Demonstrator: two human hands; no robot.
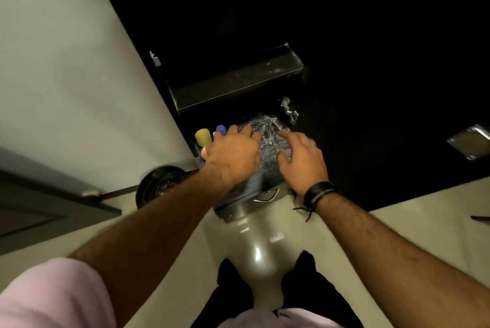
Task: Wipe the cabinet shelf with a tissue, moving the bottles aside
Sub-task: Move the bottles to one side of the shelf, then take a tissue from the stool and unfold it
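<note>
The tall dark wooden cabinet point(265, 22) showed two dusty shelves. On its lowest shelf point(267, 142), speckled grey, stood two bottles: one yellow-capped point(203, 137), one blue-capped point(221, 129). My left hand point(233, 155) curled beside them; what it held, I couldn't tell. My right hand point(302, 158) lay spread, fingers relaxed, holding nothing.

A single head-worn wide-angle view looks steeply down and forward from close above the person's arms, facing the dark cabinet point(265, 22) beyond both hands, with floor point(259, 245) beneath them.
</note>
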